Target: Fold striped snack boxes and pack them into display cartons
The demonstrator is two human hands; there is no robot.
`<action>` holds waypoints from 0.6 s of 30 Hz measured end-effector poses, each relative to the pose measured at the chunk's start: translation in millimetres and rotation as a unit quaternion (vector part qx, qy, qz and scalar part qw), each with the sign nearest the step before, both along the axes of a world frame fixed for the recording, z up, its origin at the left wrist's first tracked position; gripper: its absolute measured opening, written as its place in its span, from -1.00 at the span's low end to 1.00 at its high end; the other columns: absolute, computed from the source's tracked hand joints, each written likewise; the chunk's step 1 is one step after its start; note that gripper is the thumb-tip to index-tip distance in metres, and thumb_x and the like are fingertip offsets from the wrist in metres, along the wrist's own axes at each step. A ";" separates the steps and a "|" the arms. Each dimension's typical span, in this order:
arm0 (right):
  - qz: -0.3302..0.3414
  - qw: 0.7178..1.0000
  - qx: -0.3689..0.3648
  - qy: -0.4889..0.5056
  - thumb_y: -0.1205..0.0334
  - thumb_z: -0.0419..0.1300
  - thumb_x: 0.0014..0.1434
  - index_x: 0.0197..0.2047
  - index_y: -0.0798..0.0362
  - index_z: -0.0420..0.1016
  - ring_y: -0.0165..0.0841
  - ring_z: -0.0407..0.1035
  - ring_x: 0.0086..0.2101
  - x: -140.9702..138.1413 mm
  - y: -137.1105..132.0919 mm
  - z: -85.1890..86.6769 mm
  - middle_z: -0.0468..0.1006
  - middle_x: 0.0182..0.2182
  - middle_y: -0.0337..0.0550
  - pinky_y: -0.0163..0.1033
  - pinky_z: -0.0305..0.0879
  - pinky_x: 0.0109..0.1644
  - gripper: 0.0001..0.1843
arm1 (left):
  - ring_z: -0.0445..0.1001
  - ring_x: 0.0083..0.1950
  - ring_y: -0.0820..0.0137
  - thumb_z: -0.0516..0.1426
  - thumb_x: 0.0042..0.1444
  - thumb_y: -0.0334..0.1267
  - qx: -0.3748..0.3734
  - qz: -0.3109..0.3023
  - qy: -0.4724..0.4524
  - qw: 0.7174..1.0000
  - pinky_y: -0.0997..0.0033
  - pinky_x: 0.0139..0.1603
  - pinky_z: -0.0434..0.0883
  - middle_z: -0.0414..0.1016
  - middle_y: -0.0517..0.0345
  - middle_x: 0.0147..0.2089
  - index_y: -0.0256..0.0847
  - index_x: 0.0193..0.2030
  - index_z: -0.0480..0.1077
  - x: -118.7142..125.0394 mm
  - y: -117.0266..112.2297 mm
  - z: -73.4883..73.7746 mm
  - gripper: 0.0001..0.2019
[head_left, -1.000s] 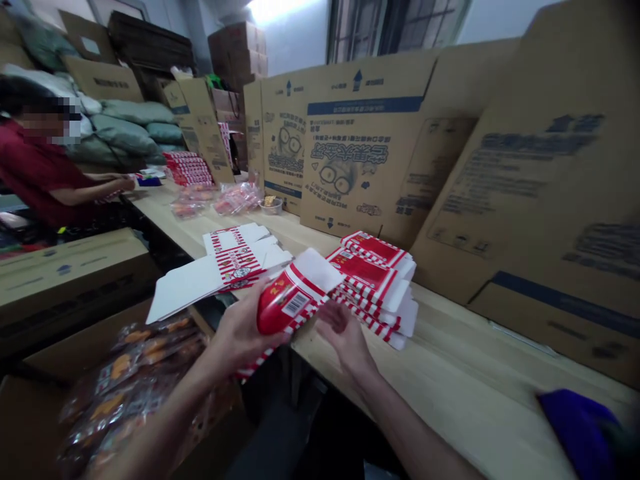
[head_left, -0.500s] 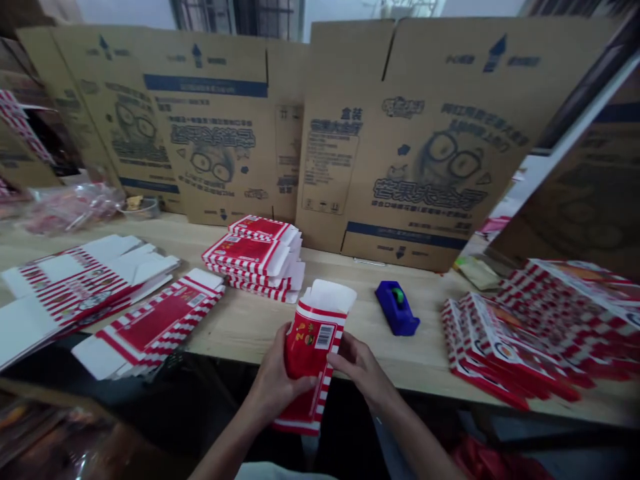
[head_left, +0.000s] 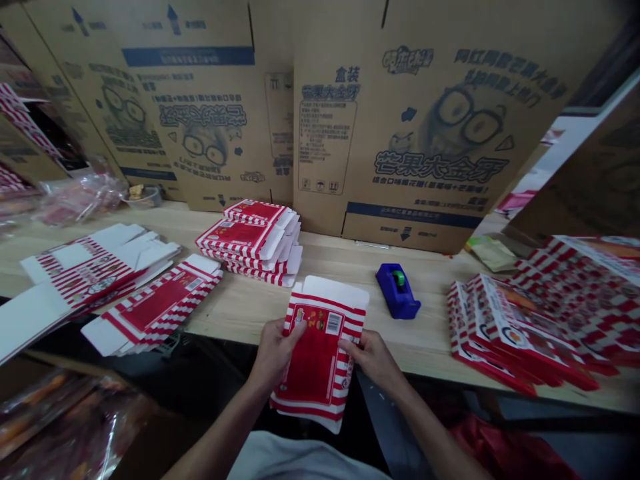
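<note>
Between my two hands is a red and white striped carton (head_left: 313,363), its white end flap standing up at the top and a barcode near its upper right. My left hand (head_left: 274,350) grips the left edge, thumb on the red face. At the right striped edge my right hand (head_left: 373,360) pinches the carton with its thumb in front. The carton hangs at the table's front edge, with its red face toward me. Fingers behind it are hidden.
A blue tape dispenser (head_left: 399,291) stands right of the carton. Striped cartons (head_left: 245,233) are stacked behind; flat ones (head_left: 155,303) and white-backed blanks (head_left: 85,273) lie left. More boxes (head_left: 525,320) pile up right. Cardboard boxes (head_left: 320,133) wall the back.
The carton has turned so its red face shows wider and flatter toward me. My left thumb has moved up the face. The view has tilted slightly downward.
</note>
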State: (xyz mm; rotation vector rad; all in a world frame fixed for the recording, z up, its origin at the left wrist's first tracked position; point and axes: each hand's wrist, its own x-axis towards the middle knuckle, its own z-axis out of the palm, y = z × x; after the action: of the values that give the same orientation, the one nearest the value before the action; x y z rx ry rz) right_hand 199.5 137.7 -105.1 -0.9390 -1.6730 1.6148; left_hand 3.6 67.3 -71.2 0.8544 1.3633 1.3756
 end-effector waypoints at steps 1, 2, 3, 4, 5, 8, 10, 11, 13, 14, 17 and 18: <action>-0.005 1.000 0.013 -0.010 -0.02 0.29 0.06 -0.27 0.11 0.60 -0.13 0.51 -0.28 0.3 1.3 -0.5 0.64 -0.31 -0.10 -0.05 0.43 -0.14 -0.65 | 0.52 -0.41 0.27 0.26 -0.04 0.03 -0.003 0.002 -0.010 1.000 0.34 -0.35 0.45 0.55 0.12 -0.47 -0.31 -0.41 0.46 -1.9 0.1 -0.9 -0.64; -0.014 1.000 0.019 -0.013 -0.04 0.30 0.04 -0.28 0.11 0.60 -0.13 0.51 -0.29 0.7 2.7 -0.5 0.64 -0.32 -0.11 -0.06 0.44 -0.16 -0.64 | 0.52 -0.42 0.29 0.27 -0.04 0.01 -0.001 -0.009 -0.020 1.000 0.35 -0.36 0.45 0.55 0.12 -0.47 -0.31 -0.39 0.48 -4.1 -0.6 -2.8 -0.65; -0.027 0.999 0.016 -0.012 -0.07 0.31 0.02 -0.29 0.12 0.61 -0.13 0.51 -0.31 1.3 4.4 -0.1 0.64 -0.34 -0.11 -0.07 0.45 -0.19 -0.61 | 0.52 -0.42 0.30 0.28 -0.04 -0.02 0.003 -0.029 -0.031 0.999 0.36 -0.35 0.45 0.56 0.13 -0.46 -0.31 -0.34 0.49 -6.3 -2.3 -5.6 -0.67; -0.041 0.999 0.006 -0.007 -0.10 0.31 0.00 -0.31 0.12 0.60 -0.14 0.52 -0.35 1.9 6.2 0.2 0.64 -0.38 -0.11 -0.09 0.46 -0.23 -0.59 | 0.52 -0.42 0.32 0.29 -0.04 -0.05 0.004 -0.058 -0.046 0.997 0.37 -0.34 0.45 0.57 0.12 -0.44 -0.30 -0.30 0.50 -8.4 -5.2 -9.5 -0.68; -0.055 0.998 -0.005 0.000 -0.12 0.32 -0.03 -0.33 0.12 0.60 -0.15 0.51 -0.38 2.6 7.8 0.2 0.64 -0.40 -0.12 -0.11 0.46 -0.28 -0.57 | 0.52 -0.43 0.33 0.30 -0.04 -0.08 0.001 -0.085 -0.062 0.994 0.38 -0.34 0.44 0.57 0.12 -0.44 -0.30 -0.28 0.50 -10.1 -9.1 -14.0 -0.69; -0.077 0.997 -0.013 0.015 -0.12 0.34 -0.05 -0.32 0.10 0.60 -0.18 0.51 -0.42 5.0 9.5 -4.0 0.64 -0.41 -0.13 -0.13 0.46 -0.30 -0.57 | 0.51 -0.48 0.37 0.30 -0.03 -0.09 -0.023 -0.114 -0.106 0.987 0.41 -0.38 0.44 0.57 0.10 -0.48 -0.32 -0.35 0.51 -12.5 -24.3 -27.6 -0.72; -0.070 0.997 -0.013 0.017 -0.08 0.35 -0.04 -0.29 0.09 0.60 -0.19 0.51 -0.38 7.0 5.9 -10.2 0.64 -0.37 -0.13 -0.12 0.46 -0.24 -0.60 | 0.51 -0.50 0.37 0.27 0.01 -0.07 -0.035 -0.113 -0.120 0.986 0.40 -0.39 0.44 0.58 0.08 -0.47 -0.33 -0.34 0.52 -13.1 -32.1 -31.9 -0.70; -0.062 0.998 -0.023 0.020 -0.07 0.35 -0.03 -0.28 0.09 0.60 -0.19 0.52 -0.37 8.1 2.1 -13.9 0.65 -0.36 -0.13 -0.12 0.45 -0.22 -0.62 | 0.53 -0.45 0.36 0.26 0.03 -0.08 -0.030 -0.111 -0.121 0.986 0.39 -0.34 0.46 0.60 0.06 -0.42 -0.32 -0.26 0.53 -13.6 -33.9 -31.9 -0.70; -0.025 0.997 -0.065 0.024 -0.05 0.33 0.00 -0.28 0.08 0.60 -0.19 0.52 -0.35 9.9 -9.0 -21.3 0.65 -0.34 -0.12 -0.12 0.45 -0.22 -0.64 | 0.57 -0.28 0.33 0.25 0.06 -0.12 0.001 -0.100 -0.123 0.987 0.36 -0.18 0.47 0.63 0.03 -0.22 -0.24 -0.02 0.48 -15.6 -32.9 -29.1 -0.63; 0.006 0.996 -0.091 0.025 -0.04 0.32 0.02 -0.27 0.09 0.60 -0.19 0.52 -0.32 10.5 -15.7 -24.6 0.65 -0.31 -0.11 -0.12 0.45 -0.20 -0.64 | 0.57 -0.19 0.32 0.25 0.07 -0.15 0.022 -0.085 -0.126 0.988 0.34 -0.10 0.46 0.61 0.03 -0.13 -0.19 0.09 0.41 -16.8 -30.5 -27.6 -0.57; 0.070 0.987 -0.139 0.043 0.01 0.34 0.03 -0.11 0.05 0.54 -0.17 0.51 -0.18 10.0 -34.8 -32.8 0.63 -0.16 -0.06 -0.09 0.42 -0.08 -0.61 | 0.56 -0.10 0.30 0.27 0.05 -0.19 0.066 -0.035 -0.145 0.987 0.31 -0.02 0.45 0.59 0.01 -0.04 -0.15 0.20 0.32 -19.8 -21.8 -30.0 -0.45; 0.052 0.988 -0.136 0.056 0.03 0.36 0.02 -0.05 0.02 0.49 -0.18 0.51 -0.15 9.5 -39.0 -34.9 0.61 -0.13 -0.07 -0.09 0.42 -0.06 -0.56 | 0.56 -0.11 0.29 0.28 0.03 -0.20 0.072 -0.027 -0.152 0.985 0.30 -0.04 0.46 0.59 0.00 -0.05 -0.17 0.19 0.34 -20.3 -20.0 -33.4 -0.45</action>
State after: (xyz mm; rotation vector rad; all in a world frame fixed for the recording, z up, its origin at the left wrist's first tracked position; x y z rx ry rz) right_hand 209.0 98.7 -140.0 -0.8828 -1.4698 1.9656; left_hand -16.7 47.3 -104.5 0.7331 1.0095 1.5056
